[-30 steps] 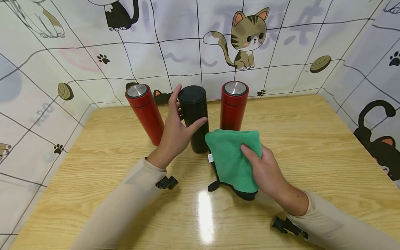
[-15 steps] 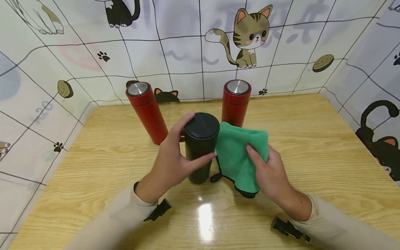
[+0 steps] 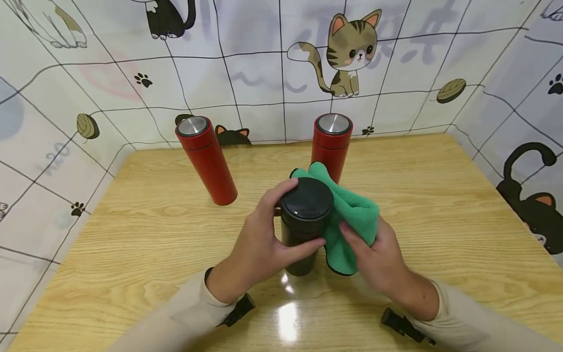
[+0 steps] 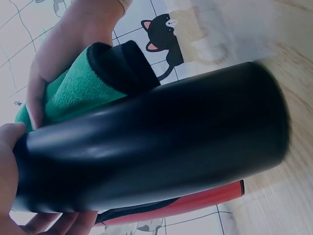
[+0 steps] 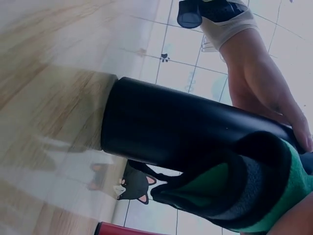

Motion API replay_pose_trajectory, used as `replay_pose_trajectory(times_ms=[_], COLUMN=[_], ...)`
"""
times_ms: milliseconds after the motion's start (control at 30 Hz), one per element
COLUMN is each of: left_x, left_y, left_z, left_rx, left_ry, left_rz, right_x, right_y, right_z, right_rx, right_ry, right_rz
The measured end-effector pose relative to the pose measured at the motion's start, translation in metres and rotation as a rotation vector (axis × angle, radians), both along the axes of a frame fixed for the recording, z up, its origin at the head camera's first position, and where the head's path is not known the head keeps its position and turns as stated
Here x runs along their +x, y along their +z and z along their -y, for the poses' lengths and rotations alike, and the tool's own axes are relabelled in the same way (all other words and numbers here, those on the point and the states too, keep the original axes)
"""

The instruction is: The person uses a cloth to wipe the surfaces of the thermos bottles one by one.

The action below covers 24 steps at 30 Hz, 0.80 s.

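A black thermos [image 3: 303, 259] stands upright in front of me in the head view. My left hand [image 3: 259, 239] grips its upper part, the thumb on the near side and fingers round the far side. Whether its base [image 5: 110, 115] touches the tabletop, I cannot tell. Against the thermos's right side lies a green cloth [image 3: 356, 215] with a dark edge. My right hand [image 3: 382, 264] holds this cloth, thumb on top, the other fingers mostly hidden. In the left wrist view the thermos body [image 4: 156, 142] fills the middle, with the folded cloth [image 4: 80, 88] along it.
Two red thermoses with steel-topped lids stand farther back on the wooden table [image 3: 110, 254]: one at the left [image 3: 211, 168], one [image 3: 332, 146] behind the cloth. A cat-printed sheet [image 3: 255, 78] rises behind the table and along both sides.
My left hand has brought the black thermos nearer and to the right, away from between the red ones. The cloth in my right hand now folds against its side.
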<state>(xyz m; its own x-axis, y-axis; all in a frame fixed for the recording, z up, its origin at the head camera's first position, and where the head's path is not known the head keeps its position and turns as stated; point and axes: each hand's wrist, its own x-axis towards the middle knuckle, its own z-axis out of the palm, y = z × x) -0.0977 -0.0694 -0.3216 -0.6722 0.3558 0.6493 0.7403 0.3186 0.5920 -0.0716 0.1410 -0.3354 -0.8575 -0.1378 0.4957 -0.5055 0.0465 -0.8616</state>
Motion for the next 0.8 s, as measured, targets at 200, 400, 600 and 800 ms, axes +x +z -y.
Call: replay_pose_trajectory(times_ms=[200, 400, 600, 800], left_x=[0.0008, 0.0012, 0.0005, -0.0015], left_y=[-0.0016, -0.0032, -0.0050, -0.0049], left_z=[0.0034, 0.0043, 0.0042, 0.0046], left_rx=[0.007, 0.011, 0.015, 0.009], left_ry=[0.018, -0.003, -0.008, -0.012], left_rz=[0.011, -0.020, -0.057, -0.069], right_x=[-0.0031, -0.0035, -0.0027, -0.0013], right_y=[-0.0026, -0.0058, -0.0020, -0.0007], right_z=[0.0025, 0.0023, 0.0030, 0.0038], right_rx=[0.131, 0.251, 0.196, 0.143], right_ry=[0.008, -0.016, -0.008, -0.010], right_rz=[-0.017, 0.005, -0.010, -0.056])
